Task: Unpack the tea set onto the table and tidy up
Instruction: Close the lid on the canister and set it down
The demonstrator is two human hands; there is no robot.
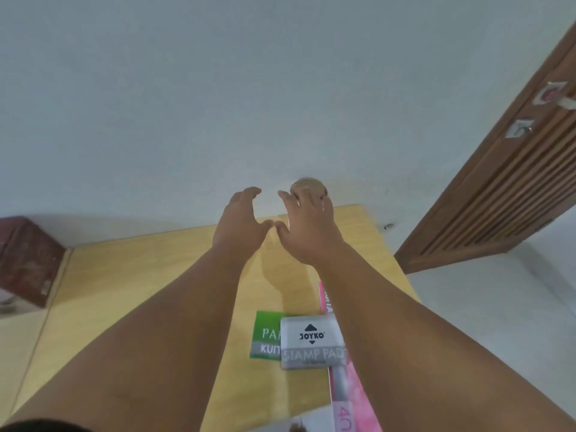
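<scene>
Room: pale wall ahead, slatted wooden door point(511, 188) at right, dark red box point(28, 260) at far left.
Worktop: yellow-wood worktop point(124, 307), mostly bare at its far end.
Clutter: grey stamp pad tin point(313, 342) lies on a green booklet point(265, 335), touching a pink packet point(349, 385) that runs under the right forearm.
Task item: small round brown piece point(307, 184), looks like a cup or lid from the tea set; only its top shows above the fingers, too blurred to say which. It sits at the far edge of the worktop, close to the wall.
Right hand: right hand point(307, 229) reached out, fingers curled over the near side of the brown piece. Contact looks likely, full grip can't be confirmed.
Left hand: left hand point(241, 226) spread, palm toward the right hand, holding nothing; thumb tips nearly meet.
Step (judged): steadying or setting the piece at the back of the worktop.
Risk 1: top-only fingertip hold on a smooth round piece, so it could slip or tip.
Risk 2: piece is near the back edge, so a push forward may knock it against the wall.
Risk 3: right forearm passes over the tin and packet, so dropping the arm on retract could drag them.
</scene>
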